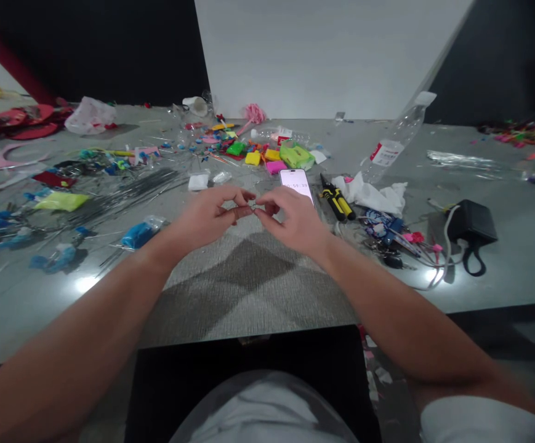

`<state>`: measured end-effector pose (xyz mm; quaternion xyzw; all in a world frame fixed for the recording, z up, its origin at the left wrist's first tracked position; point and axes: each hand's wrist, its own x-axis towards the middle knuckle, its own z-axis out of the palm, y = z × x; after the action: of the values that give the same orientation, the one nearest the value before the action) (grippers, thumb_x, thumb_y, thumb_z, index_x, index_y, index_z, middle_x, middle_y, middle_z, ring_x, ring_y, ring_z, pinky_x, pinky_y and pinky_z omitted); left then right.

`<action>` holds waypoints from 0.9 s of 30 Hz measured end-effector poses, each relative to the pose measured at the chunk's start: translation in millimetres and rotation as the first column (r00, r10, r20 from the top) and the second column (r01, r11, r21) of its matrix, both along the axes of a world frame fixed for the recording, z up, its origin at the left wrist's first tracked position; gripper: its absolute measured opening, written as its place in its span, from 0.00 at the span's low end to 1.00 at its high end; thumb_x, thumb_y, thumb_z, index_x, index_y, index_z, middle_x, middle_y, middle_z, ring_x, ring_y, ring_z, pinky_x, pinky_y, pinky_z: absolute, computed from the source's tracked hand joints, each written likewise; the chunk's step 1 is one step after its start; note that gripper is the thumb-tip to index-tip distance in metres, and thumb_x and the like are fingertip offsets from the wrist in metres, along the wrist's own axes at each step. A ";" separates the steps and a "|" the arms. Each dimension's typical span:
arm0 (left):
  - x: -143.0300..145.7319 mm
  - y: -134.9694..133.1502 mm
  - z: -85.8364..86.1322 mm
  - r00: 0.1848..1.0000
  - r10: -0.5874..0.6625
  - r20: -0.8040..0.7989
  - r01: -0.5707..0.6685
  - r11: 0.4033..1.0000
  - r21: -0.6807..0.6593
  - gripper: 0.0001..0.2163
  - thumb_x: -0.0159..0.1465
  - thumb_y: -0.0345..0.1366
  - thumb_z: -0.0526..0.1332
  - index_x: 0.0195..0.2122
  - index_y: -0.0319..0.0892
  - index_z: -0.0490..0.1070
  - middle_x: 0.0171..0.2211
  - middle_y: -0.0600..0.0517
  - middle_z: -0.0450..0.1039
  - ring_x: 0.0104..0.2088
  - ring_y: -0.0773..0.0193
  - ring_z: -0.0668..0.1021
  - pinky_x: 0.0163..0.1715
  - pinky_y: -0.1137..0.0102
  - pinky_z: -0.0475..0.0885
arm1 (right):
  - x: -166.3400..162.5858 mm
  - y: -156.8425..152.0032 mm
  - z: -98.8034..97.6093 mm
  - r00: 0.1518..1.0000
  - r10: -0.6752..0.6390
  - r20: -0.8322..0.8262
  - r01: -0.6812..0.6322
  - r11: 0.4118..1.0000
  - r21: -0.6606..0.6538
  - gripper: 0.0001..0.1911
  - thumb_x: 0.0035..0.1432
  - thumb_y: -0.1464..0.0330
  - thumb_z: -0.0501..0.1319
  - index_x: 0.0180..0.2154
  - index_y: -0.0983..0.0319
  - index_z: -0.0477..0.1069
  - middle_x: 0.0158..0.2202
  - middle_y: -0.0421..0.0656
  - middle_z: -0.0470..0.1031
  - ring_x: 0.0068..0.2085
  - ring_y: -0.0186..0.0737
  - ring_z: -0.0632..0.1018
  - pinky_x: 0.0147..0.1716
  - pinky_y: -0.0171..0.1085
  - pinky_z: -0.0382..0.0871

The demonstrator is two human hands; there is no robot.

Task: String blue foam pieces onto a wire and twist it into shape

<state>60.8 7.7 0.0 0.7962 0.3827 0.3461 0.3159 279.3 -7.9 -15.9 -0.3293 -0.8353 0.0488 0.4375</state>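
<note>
My left hand (pixel 216 212) and my right hand (pixel 288 215) meet over the middle of the table, their fingertips almost touching. Thumb and fingers of each hand are pinched together. Whatever lies between the fingertips is too small and blurred to name. Just behind my right hand is a phone (pixel 297 181) with a lit screen showing a timer, partly covered by the hand. Pliers (pixel 337 198) with yellow and black handles lie right of it. A small white packet (pixel 198 181) is behind my left hand.
Dark thin wires (pixel 128 191) and a blue clay packet (pixel 141 234) lie to the left. Coloured clay packets (pixel 274 157) sit at the back. On the right are a tilted plastic bottle (pixel 394 141), crumpled tissue (pixel 373 194), keys (pixel 391 258) and a black adapter (pixel 473 227) with a cable.
</note>
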 end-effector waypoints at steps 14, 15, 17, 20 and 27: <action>2.8 -12.8 9.0 0.988 0.146 -0.049 -0.130 0.961 0.243 0.06 0.68 0.36 0.61 0.36 0.45 0.77 0.31 0.53 0.81 0.31 0.64 0.81 0.31 0.71 0.74 | -1.3 -3.4 10.6 0.984 0.103 -0.145 -0.128 0.976 -0.174 0.08 0.69 0.68 0.58 0.41 0.61 0.76 0.35 0.42 0.73 0.37 0.36 0.72 0.36 0.37 0.65; 2.8 -13.3 9.1 0.988 0.146 -0.047 -0.130 0.960 0.249 0.06 0.68 0.36 0.61 0.36 0.45 0.77 0.30 0.53 0.81 0.31 0.64 0.81 0.31 0.70 0.74 | -1.8 -3.9 11.4 0.980 0.109 -0.165 -0.143 0.967 -0.210 0.08 0.69 0.68 0.58 0.41 0.61 0.75 0.35 0.42 0.73 0.37 0.36 0.72 0.37 0.37 0.65; 2.5 -13.4 9.0 0.989 0.141 -0.043 -0.126 0.960 0.250 0.07 0.68 0.37 0.60 0.35 0.45 0.77 0.30 0.53 0.81 0.30 0.64 0.81 0.31 0.70 0.74 | -3.0 -4.9 12.5 0.970 0.115 -0.215 -0.178 0.937 -0.301 0.07 0.69 0.68 0.58 0.41 0.61 0.75 0.36 0.41 0.74 0.37 0.36 0.72 0.37 0.37 0.65; 1.8 -12.4 7.6 0.994 0.112 0.005 -0.111 0.974 0.199 0.06 0.68 0.37 0.61 0.35 0.44 0.75 0.29 0.53 0.79 0.30 0.64 0.81 0.31 0.70 0.75 | -4.7 -5.0 11.8 0.935 0.110 -0.337 -0.268 0.843 -0.467 0.07 0.67 0.67 0.59 0.40 0.62 0.74 0.33 0.39 0.73 0.35 0.35 0.71 0.36 0.36 0.65; 1.1 -9.8 7.2 0.999 0.039 0.038 -0.041 0.997 0.065 0.07 0.67 0.40 0.63 0.41 0.44 0.76 0.31 0.52 0.80 0.29 0.64 0.82 0.28 0.71 0.75 | -8.8 -3.5 5.2 0.851 0.095 -0.516 -0.397 0.761 -0.513 0.14 0.62 0.56 0.66 0.37 0.61 0.74 0.33 0.39 0.75 0.35 0.34 0.74 0.38 0.36 0.70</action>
<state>61.9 -2.1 7.2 0.7920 0.3812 0.3793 0.2892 270.5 -11.4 -10.7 -0.3133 -0.6839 0.4473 0.4838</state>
